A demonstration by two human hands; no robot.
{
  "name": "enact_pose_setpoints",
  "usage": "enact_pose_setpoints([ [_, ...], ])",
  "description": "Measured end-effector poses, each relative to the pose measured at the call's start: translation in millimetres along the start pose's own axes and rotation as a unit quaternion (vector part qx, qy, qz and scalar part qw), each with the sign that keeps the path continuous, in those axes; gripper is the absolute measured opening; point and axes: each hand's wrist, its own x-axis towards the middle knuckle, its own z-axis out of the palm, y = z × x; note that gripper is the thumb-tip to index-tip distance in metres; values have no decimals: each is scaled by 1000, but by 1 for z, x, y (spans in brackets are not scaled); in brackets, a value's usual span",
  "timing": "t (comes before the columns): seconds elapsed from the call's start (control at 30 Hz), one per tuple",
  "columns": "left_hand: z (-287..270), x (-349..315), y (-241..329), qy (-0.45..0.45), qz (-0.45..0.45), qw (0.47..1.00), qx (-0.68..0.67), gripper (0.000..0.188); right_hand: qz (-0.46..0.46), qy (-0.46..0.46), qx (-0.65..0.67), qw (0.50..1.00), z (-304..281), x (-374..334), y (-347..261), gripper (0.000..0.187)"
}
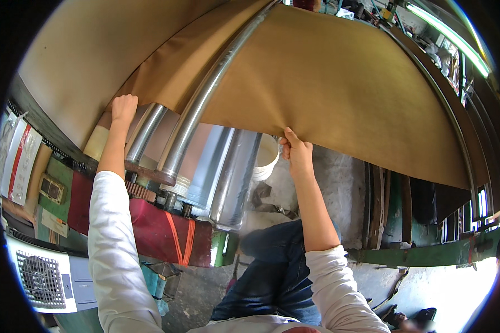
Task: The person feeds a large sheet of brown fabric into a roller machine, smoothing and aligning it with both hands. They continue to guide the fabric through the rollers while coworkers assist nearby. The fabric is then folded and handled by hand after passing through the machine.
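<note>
A wide brown sheet, like leather or coated cloth (339, 83), stretches over a long metal roller (214, 83) and on toward the right. My left hand (124, 108) is closed in a fist on its near edge, left of the rollers. Farther right, my right hand (296, 149) pinches the same edge, thumb on top and fingers curled below; the sheet puckers there. A shorter metal roller (146, 132) shows close to my left forearm. Below the sheet lie more shiny rollers (236, 175).
Beneath the sheet stands a white bucket (267, 158). A dark red cover (150, 230) with orange straps hangs at the machine's near side. Gears (141, 192) sit by the roller ends. A green beam (428, 252) crosses at right; a white fan unit (41, 277) is lower left.
</note>
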Motion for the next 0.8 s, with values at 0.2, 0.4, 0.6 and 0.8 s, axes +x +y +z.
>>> enact_pose_setpoints([
  [0.2, -10, -4, 2, 18, 2, 1000, -20, 12, 17, -41, -38, 998, 2, 2, 5, 28],
  [0.4, -21, 1, 12, 45, 43, 998, -26, 13, 62, -96, -85, 990, -4, 4, 12, 35],
  [0.6, -10, 3, 7, 21, 18, 999, -23, 13, 74, -16, -57, 995, -1, -3, 14, 32],
  [0.8, -6, 3, 5, -14, 1, 1000, -22, 14, 86, 70, 47, 993, -19, 5, 3, 30],
])
